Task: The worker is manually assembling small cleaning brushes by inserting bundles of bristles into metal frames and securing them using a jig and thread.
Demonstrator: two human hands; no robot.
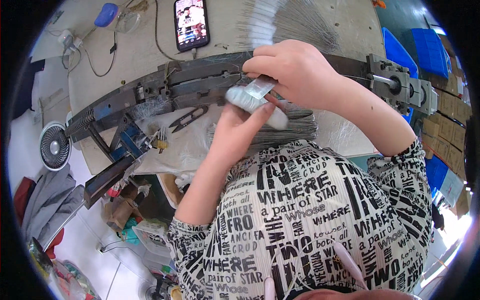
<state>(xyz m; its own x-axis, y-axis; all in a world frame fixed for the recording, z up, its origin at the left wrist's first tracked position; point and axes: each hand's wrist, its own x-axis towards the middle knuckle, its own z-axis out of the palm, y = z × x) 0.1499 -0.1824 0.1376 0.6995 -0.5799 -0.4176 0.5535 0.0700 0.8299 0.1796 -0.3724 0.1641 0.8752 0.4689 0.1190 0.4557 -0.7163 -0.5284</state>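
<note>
My left hand (234, 131) is closed around a whitish, soft-looking bundle (276, 119), its thumb laid across it; the bundle is smeared by motion. Over the bundle lies a flat, shiny pale strip (260, 87), whose upper end runs under the fingers of my right hand (295, 67). That hand is bent and closed above the metal rail, its fingertips partly hidden. Below both hands, against my shirt, rests a thick bundle of grey wires (297, 127). Beyond my right hand, thin wires (310, 27) fan out beside a white bundle (261, 25).
A long dark metal rail (200, 80) crosses the bench, with a spring at its left end and a clamp block (395, 82) at its right. Thread snips (189, 119) lie in front of it. A lit phone (191, 24) lies behind. A small fan (54, 146) stands left.
</note>
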